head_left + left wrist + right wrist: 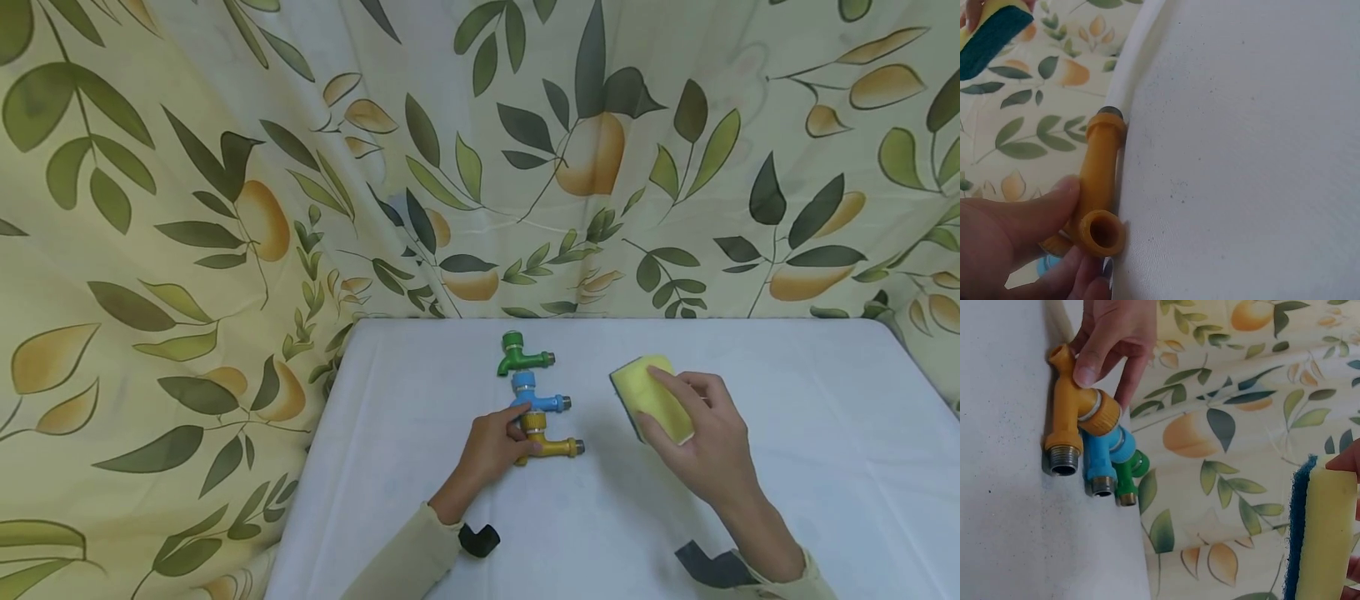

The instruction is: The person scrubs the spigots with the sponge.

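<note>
In the head view, three taps lie in a column on the white table: a green tap (pixel 525 357), a blue tap (pixel 542 400) and a yellow tap (pixel 553 447) nearest me. My left hand (pixel 491 446) pinches the yellow tap by its spout side, its threaded end pointing right. Thumb and fingers around that yellow tap (pixel 1099 175) show in the left wrist view, with its round spout opening toward the camera. My right hand (pixel 708 442) grips a yellow sponge (pixel 654 398) above the table, right of the taps. The sponge (pixel 1329 531) has a dark blue-green scouring side.
A white cloth covers the table (pixel 810 417). Behind it and along the left hangs a curtain (pixel 465 225) printed with leaves and fruit. Dark bands sit at both wrists. Small dark specks dot the cloth (pixel 1241 156) in the left wrist view.
</note>
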Motion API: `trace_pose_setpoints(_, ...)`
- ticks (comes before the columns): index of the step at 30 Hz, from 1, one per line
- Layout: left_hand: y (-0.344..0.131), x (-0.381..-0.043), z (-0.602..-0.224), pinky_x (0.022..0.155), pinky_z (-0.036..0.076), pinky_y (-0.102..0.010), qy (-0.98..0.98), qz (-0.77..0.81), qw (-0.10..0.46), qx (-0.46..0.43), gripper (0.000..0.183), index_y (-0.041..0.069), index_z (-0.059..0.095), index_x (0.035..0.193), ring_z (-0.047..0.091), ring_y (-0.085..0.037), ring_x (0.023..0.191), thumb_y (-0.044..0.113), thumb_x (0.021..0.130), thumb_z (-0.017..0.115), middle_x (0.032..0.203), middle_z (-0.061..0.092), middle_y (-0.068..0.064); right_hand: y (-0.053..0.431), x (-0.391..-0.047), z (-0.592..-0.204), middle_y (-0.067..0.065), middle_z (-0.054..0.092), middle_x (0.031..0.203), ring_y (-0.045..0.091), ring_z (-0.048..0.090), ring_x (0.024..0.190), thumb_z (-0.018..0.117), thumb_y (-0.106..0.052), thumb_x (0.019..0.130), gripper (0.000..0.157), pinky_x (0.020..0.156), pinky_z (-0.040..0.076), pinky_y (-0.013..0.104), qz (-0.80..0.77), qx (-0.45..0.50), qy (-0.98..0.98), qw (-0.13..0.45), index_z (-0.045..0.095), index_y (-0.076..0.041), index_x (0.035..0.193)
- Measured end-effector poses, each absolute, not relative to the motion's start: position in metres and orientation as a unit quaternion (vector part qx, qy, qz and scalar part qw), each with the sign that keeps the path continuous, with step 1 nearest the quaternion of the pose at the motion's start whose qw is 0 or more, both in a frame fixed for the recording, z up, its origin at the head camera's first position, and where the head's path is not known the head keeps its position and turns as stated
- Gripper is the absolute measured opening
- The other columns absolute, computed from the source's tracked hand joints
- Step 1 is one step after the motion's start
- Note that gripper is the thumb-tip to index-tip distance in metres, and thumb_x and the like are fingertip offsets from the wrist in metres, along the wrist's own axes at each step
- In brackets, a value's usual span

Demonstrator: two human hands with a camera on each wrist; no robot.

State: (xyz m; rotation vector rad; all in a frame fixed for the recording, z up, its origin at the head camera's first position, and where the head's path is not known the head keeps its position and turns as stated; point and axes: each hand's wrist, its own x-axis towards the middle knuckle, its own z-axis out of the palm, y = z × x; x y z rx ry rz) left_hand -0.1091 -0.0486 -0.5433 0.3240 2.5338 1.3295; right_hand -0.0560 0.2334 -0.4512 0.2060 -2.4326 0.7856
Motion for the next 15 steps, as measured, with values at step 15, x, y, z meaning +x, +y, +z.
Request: trace_pose_setpoints(15, -0.0493, -0.1075, -0.5419, 0.06, 0.052, -0.019, 0.874, 0.45, 0.142, 0.115, 0.065, 0.015, 0.059, 0.144, 0.061, 0.0, 0.067, 0.021, 0.084, 0.085, 0.082, 0.073, 0.005, 0.2319, -0.0554, -0.4516, 0.015, 0.057, 0.113, 0.024, 0.055, 0.094, 0.086, -0.017, 0.071, 0.063, 0.077, 0.03, 0.002, 0.295, 0.074, -0.912, 0.276, 0.069, -0.016, 0.131)
